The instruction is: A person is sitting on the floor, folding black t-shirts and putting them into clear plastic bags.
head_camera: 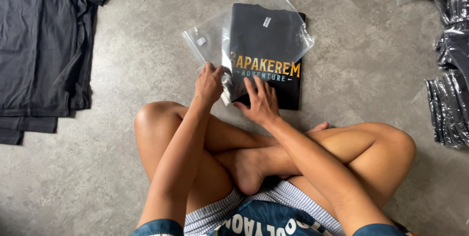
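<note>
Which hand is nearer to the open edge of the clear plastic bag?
Left. The left hand pinches the clear plastic bag at its open edge; the right hand lies flat on the folded dark shirt beside it.

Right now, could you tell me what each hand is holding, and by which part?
The left hand pinches the clear plastic bag at its open near edge. The right hand grips nothing; it lies flat on the folded black T-shirt, near its lower edge.

The clear plastic bag [215, 36] hides part of the folded shirt [273, 55].
</note>
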